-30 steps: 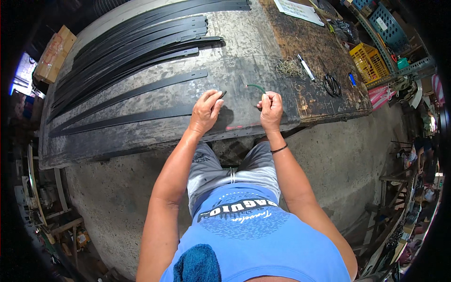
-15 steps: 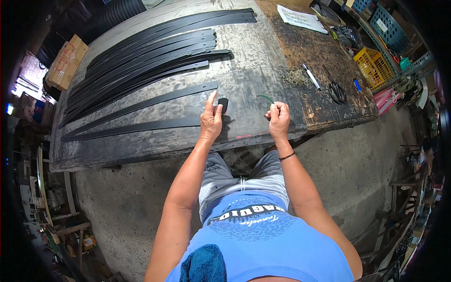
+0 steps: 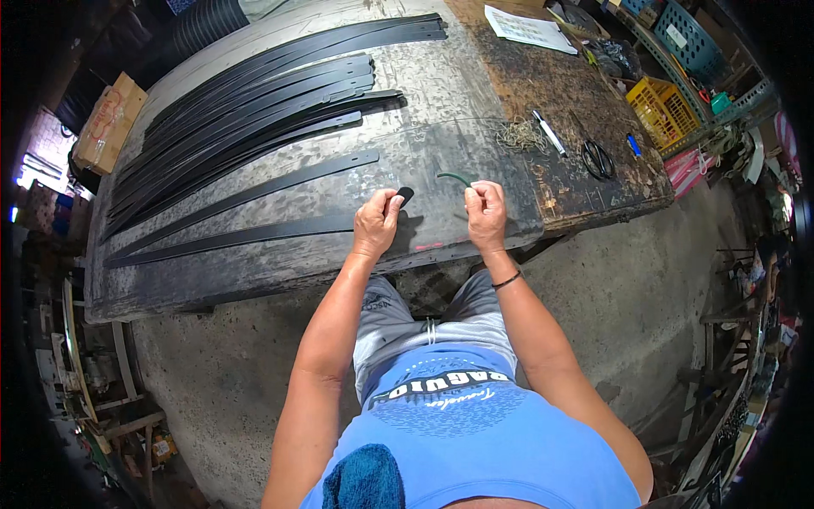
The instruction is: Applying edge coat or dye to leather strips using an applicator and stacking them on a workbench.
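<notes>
"How many of each?"

"A left hand (image 3: 376,222) and a right hand (image 3: 485,214) over one table (image 3: 458,76); one green strand (image 3: 455,176); two single strips, a nearer strip (image 3: 314,226) and a farther strip (image 3: 331,167). The pile (image 3: 254,110) toward the table's far left overlaps too much to count. On the table's right part: one pair of scissors (image 3: 598,161), one white marker (image 3: 550,136), one small blue object (image 3: 633,145), one string tangle (image 3: 521,136)."

"Made of what?"

"The strips are black, long, flat and plastic-looking. The farther strip ends rounded, with a small slot. The strand is thin and bowed; the tangle is wiry, tan. The table is mottled grey on its left, scuffed brown wood on its right."

"And the fingers?"

"The left ones curl closely around the nearer strip above the table's near edge, its rounded end jutting past the thumb. The right ones pinch the strand, which arcs leftward from the fingertips, also above the table. Strand and strip end are apart."
</notes>
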Demonstrator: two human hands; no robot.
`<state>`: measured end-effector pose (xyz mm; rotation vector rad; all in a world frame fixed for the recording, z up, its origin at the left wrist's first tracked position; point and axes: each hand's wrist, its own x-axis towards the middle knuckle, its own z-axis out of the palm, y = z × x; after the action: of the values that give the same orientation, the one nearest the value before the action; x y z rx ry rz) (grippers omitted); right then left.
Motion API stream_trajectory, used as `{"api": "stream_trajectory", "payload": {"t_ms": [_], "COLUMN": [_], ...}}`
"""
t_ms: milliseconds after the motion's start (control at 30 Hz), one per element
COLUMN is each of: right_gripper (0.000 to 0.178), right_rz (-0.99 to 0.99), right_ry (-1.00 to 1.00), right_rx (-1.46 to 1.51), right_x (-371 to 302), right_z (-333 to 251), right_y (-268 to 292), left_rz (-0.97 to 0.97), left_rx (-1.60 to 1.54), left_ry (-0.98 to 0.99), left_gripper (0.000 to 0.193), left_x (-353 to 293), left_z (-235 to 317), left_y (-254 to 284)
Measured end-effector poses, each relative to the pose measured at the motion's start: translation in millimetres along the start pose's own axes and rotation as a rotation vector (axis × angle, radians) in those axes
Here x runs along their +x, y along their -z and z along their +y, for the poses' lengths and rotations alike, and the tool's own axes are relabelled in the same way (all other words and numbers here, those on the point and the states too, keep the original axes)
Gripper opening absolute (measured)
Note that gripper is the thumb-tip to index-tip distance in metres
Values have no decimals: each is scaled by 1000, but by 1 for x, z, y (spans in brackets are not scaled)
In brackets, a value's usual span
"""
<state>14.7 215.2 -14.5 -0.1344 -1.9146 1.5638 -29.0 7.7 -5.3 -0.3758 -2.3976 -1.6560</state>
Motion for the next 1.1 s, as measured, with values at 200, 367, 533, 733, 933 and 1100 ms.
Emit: {"api": "stream_trajectory", "payload": {"t_ms": [200,367,533,733,933,1100], "right_gripper": [7,6,6,7,9,9], "right_rz": [-97,-144,-170,-189,-216,-216], "right_ry": [94,121,118,134,163,225], "right_rx": [-72,-87,-98,-130,-154,-178], "right_x": [-5,-7,-7,-7,-7,-6], "right_z": [-20,-21,-22,-22,-24,-26], "right_y": [-11,-16,-14,-13,-12,-11], "left_rz": [-26,-65,-84,-77,-67,-59], "left_rx": [381,402,398,408,411,413], "left_ry": [-378,-252,-244,-231,-209,-233], "left_gripper": [14,12,12,11,10,10], "left_x": [3,2,3,2,2,2], "left_z": [11,19,19,16,18,15], "left_y": [1,1,3,0,0,0]}}
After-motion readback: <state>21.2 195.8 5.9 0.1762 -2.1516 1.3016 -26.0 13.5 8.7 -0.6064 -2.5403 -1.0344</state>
